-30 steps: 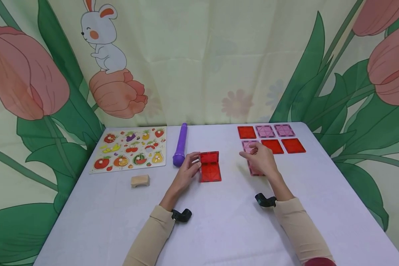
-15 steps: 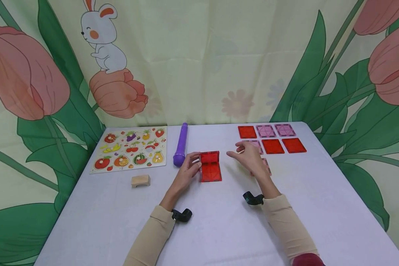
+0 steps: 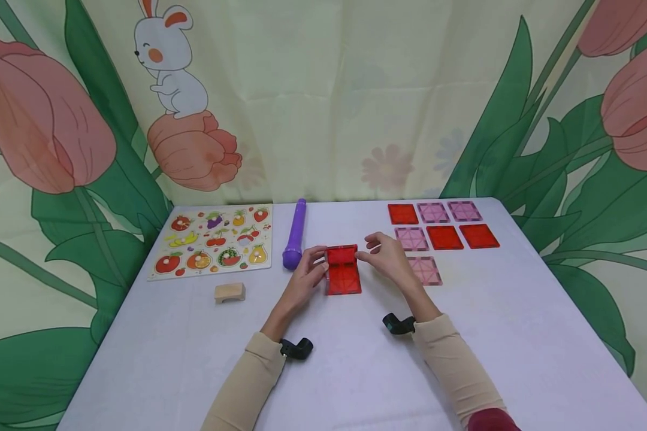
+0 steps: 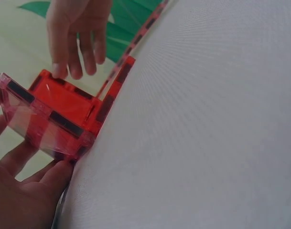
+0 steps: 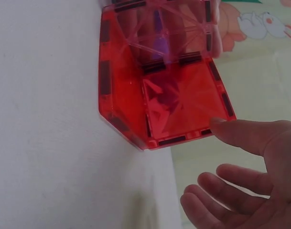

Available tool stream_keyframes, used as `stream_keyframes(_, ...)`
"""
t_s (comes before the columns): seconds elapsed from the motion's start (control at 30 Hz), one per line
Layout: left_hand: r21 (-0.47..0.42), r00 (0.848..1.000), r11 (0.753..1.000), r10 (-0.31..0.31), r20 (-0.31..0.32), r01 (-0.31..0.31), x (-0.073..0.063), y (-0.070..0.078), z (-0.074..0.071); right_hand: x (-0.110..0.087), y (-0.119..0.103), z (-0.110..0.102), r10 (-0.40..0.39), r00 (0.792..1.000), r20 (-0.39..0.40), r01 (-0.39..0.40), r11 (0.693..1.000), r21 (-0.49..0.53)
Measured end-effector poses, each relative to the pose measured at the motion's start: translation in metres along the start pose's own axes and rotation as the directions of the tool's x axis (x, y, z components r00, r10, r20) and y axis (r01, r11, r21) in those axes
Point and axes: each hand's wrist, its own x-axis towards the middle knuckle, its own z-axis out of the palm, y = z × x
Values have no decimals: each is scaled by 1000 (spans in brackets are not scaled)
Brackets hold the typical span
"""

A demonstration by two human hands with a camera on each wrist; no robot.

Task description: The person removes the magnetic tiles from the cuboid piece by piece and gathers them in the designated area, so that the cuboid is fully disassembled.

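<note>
A red magnetic tile [image 3: 344,280] lies on the white table, and a second red tile [image 5: 188,100] stands upright along its far edge. On the left side rises a clear pink magnetic tile [image 4: 37,117]; together they form an open corner. My left hand [image 3: 302,276] holds the pink tile from its outer side, fingers behind it and thumb near its lower front edge. My right hand [image 3: 389,258] is at the right of the standing red tile. Its thumb [image 5: 241,136] touches that tile's edge, while the other fingers curve loosely with nothing between them.
Farther right lie flat tiles: a near pink tile [image 3: 425,271], another pink tile [image 3: 411,239], and several red and pink ones behind. A purple toy microphone [image 3: 295,236], a fruit puzzle board [image 3: 210,242] and a wooden arch block [image 3: 229,293] are on the left.
My right hand has moved left from above the pink tiles to the standing red tile, uncovering the pink ones. My left hand has stayed at the upright pink tile.
</note>
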Motion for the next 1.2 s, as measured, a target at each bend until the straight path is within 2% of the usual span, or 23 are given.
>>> stream_keyframes(0.27,29,1000,999,18,-15,-17,1,-1,0,0,4,10,-72,997,14,72,997,16)
stream_keyframes(0.47,36,999,999,1,-33,0,0,0,1,4,11,18,-129,991,38,129,992,16)
stream_keyframes(0.73,13,999,1000,-22,-32,23,0,-1,1,6,12,25,-138,988,66,139,990,1)
stream_keyframes(1.2,-1,999,999,-42,-30,41,2,1,1,6,14,30,-134,991,22,133,990,40)
